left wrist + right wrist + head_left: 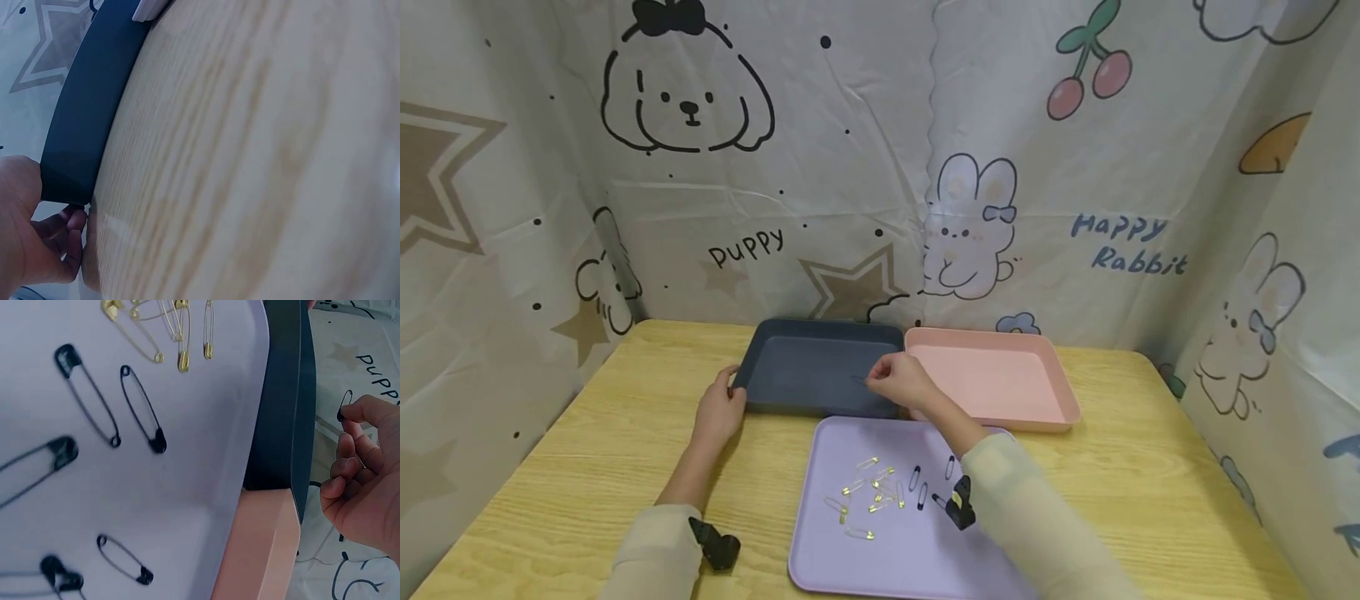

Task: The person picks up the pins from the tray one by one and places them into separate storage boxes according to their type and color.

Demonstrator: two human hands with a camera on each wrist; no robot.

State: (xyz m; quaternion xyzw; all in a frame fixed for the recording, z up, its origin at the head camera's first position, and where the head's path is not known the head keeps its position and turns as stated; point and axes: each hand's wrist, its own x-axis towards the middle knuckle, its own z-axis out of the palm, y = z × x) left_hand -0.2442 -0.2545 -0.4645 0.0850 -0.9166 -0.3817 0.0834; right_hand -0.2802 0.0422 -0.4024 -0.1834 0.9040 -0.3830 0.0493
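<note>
My right hand (902,382) pinches a black pin (340,414) between thumb and finger over the right part of the dark tray (797,367), while my left hand (721,412), well apart from it, grips that tray at its left end. The pink tray (992,379) sits just beside the dark one, to its right. Nearer to me lies the purple tray (835,567), carrying gold pins (900,493) in a loose cluster and, to their right, several black pins (914,477). My right sleeve (1045,508) crosses over its right side. All three trays stand on a wood-grain surface (1142,458), backed by a pale cloth (865,108) printed with a puppy, a rabbit, cherries, stars and the words "Happy Rabbit."
</note>
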